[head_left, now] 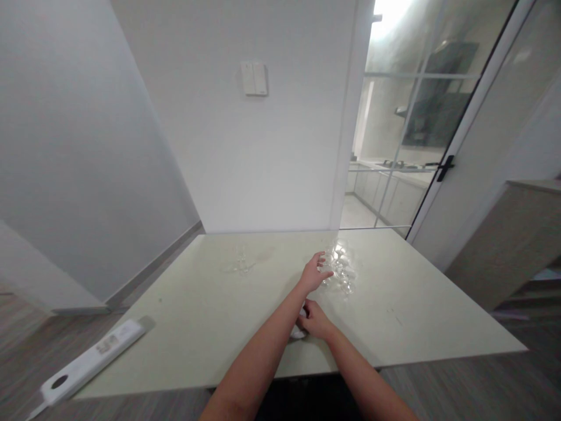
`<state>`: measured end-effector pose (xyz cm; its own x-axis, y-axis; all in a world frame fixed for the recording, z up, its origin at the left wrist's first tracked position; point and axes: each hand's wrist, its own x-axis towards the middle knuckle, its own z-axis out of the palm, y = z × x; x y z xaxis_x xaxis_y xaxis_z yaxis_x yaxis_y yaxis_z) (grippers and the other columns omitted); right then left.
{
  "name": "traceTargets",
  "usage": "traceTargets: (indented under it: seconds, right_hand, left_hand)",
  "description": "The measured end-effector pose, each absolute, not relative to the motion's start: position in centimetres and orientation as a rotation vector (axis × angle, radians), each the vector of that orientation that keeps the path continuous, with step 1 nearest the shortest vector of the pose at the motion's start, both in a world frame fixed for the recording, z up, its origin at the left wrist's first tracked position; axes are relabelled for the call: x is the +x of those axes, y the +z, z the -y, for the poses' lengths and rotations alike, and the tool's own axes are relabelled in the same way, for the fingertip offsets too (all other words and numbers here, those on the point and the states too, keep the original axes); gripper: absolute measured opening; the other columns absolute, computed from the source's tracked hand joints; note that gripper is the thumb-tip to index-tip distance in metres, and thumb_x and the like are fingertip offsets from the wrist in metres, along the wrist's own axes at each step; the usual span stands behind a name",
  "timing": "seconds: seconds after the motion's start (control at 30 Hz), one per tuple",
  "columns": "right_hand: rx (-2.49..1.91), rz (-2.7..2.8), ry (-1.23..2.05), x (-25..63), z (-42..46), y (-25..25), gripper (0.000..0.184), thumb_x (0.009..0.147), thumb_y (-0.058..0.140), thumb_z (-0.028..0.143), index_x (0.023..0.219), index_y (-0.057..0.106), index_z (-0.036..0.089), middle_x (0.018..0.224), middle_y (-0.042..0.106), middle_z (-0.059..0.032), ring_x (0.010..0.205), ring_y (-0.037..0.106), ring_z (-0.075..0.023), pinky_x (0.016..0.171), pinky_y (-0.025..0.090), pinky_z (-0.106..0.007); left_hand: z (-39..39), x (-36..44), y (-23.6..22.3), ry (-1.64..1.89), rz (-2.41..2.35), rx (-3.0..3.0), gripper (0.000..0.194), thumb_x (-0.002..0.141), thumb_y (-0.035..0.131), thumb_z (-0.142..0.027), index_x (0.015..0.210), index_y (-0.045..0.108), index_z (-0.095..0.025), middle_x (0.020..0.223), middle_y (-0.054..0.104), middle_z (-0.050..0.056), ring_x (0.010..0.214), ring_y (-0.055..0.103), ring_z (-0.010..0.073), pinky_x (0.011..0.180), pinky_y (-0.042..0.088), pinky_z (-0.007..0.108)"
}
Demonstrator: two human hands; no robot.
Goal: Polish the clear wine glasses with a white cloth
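My left hand (314, 273) reaches forward across the table with thumb and fingers apart, at the near left edge of a cluster of clear, shiny glass-like pieces (344, 270). Whether its fingertips touch them I cannot tell. Closer to my body, my right hand (318, 320) is closed on a crumpled white cloth (298, 332), partly hidden under the fingers and beside my left forearm. Further left on the table stand a few more clear pieces (242, 262), faint against the pale top.
A white power strip (94, 362) lies across the left front edge of the pale table (197, 310). Thin, small bits (397, 316) lie at the right. A white wall (272, 164) rises behind, with a glass-paned door (390, 128) at the right.
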<state>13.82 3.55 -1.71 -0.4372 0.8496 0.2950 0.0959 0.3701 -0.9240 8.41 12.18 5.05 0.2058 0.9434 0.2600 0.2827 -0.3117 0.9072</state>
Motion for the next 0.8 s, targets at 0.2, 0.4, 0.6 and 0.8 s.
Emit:
traceTargets:
  seconds: [0.2, 0.4, 0.6, 0.8]
  right_hand:
    - [-0.854, 1.726, 1.181, 13.8, -3.7, -1.4, 0.031, 0.068, 0.053, 0.013, 0.096, 0.064, 0.015, 0.092, 0.071, -0.005, 0.082, 0.062, -0.0203, 0.076, 0.05, -0.031]
    - [-0.919, 1.874, 1.064, 13.9, -3.9, -2.0, 0.029, 0.066, 0.052, 0.013, 0.09, 0.068, 0.013, 0.079, 0.069, -0.0033, 0.067, 0.057, -0.0166, 0.061, 0.046, -0.026]
    - [-0.997, 1.945, 0.934, 13.9, -3.8, -1.9, 0.025, 0.062, 0.057, 0.013, 0.085, 0.069, 0.014, 0.073, 0.068, -0.0043, 0.064, 0.056, -0.0174, 0.061, 0.046, -0.027]
    - [-1.017, 1.901, 0.925, 13.8, -3.8, -2.1, 0.025, 0.06, 0.058, 0.012, 0.083, 0.068, 0.015, 0.071, 0.068, -0.0037, 0.068, 0.059, -0.0198, 0.063, 0.048, -0.029]
  left_hand:
    - [-13.2, 9.1, 4.5, 1.15, -1.157, 1.635, 0.075, 0.065, 0.077, -0.019, 0.131, 0.042, -0.021, 0.124, 0.057, 0.014, 0.103, 0.057, 0.0208, 0.078, 0.049, 0.032]
    - [-13.0, 8.4, 2.3, 0.956, -1.505, 1.794, 0.057, 0.064, 0.078, -0.031, 0.112, 0.052, -0.015, 0.108, 0.061, 0.011, 0.089, 0.06, 0.0185, 0.077, 0.048, 0.031]
    - [-12.4, 7.5, 1.4, 0.622, -1.543, 2.081, 0.017, 0.072, 0.068, -0.028, 0.084, 0.069, -0.016, 0.088, 0.065, 0.007, 0.084, 0.061, 0.0193, 0.08, 0.047, 0.03]
    - [-12.2, 7.9, 1.8, 0.489, -1.508, 2.238, 0.028, 0.074, 0.065, -0.03, 0.1, 0.071, -0.02, 0.107, 0.064, 0.009, 0.103, 0.057, 0.0232, 0.095, 0.042, 0.032]
